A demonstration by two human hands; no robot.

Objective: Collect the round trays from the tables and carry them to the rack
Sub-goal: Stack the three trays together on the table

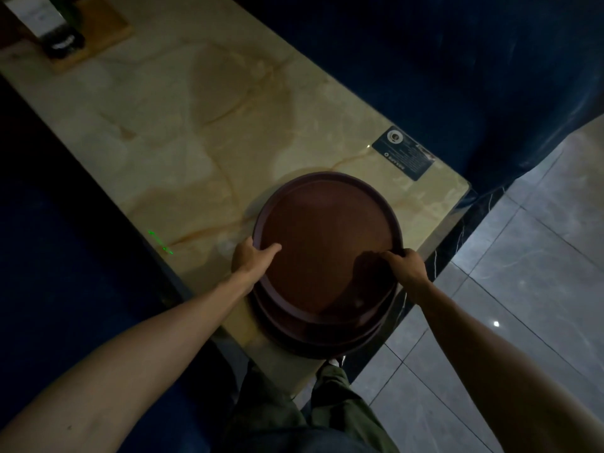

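Nearest: green trousers (330,416) and a shoe tip, standing at the near end of the bench (183,132), grey tiled floor (529,263) to the right.

Just beyond: a stack of round trays (323,256), brown, at least three deep judging by the offset rims at the near side, resting on the bench's near right corner and overhanging its near edge a little. Top tray shifted slightly far and left of those beneath.

Left hand (251,259) clamped on the left rim of the top tray, thumb lying inside on the tray floor, fingers hidden under or behind the rim. Right hand (403,264) clamped on the right rim, fingers curled over the edge into the tray. Whether either grip takes in the lower trays as well: cannot tell in this dim light.

Key relation: stack centred between the two hands, directly ahead of the body, hands at opposite ends of a left-to-right diameter and about equally near. No long axis on a round tray, so a level lift probably depends on both sides rising together; otherwise the loose, offset trays may slide.

Farther: a dark label plate (405,153) on the bench near its right edge, apart from the stack. Farthest left, a wooden stand (88,34) holding a dark object. Blue upholstered seating (457,60) along the far right.
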